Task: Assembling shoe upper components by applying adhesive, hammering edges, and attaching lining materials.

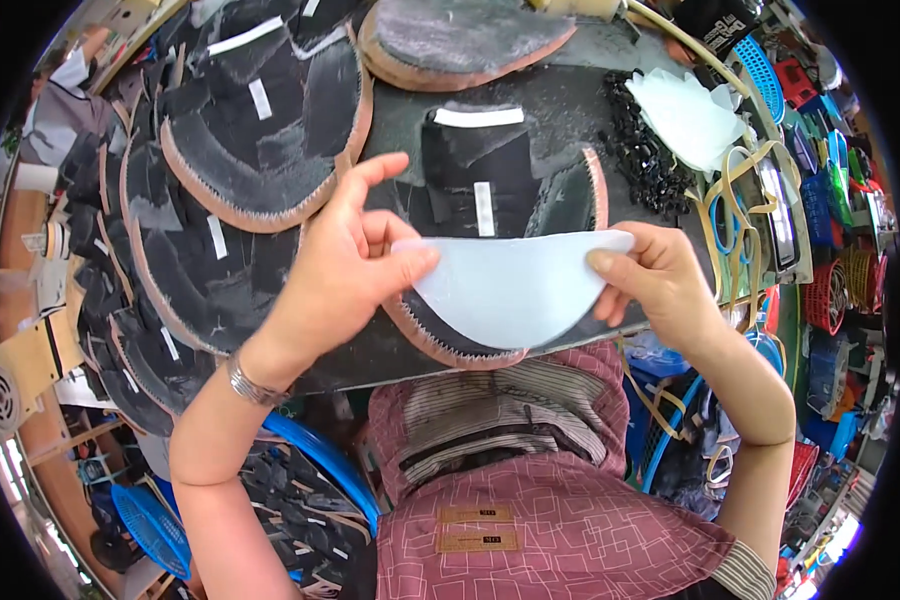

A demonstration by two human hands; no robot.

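Observation:
A thin, whitish, half-moon-shaped sheet [515, 290] is stretched between my two hands, its long edge toward the far side. My left hand [355, 240] pinches its left tip between thumb and fingers, with the index finger raised. My right hand [655, 270] pinches the other tip, thumb on top. Beneath the sheet lies a black, curved piece [470, 165] that looks like a shoe upper, with a notched pinkish edge and white strips; the sheet hides part of it. More such black pieces [270, 130] overlap in a pile at the left.
A stack of whitish sheets [688, 115] lies at the far right, beside a heap of small black bits [645, 150]. Nearby are tan straps [715, 225] and a phone-like device [778, 215]. Another dark curved piece [465, 40] lies at the back. Blue baskets [152, 530] stand below the table.

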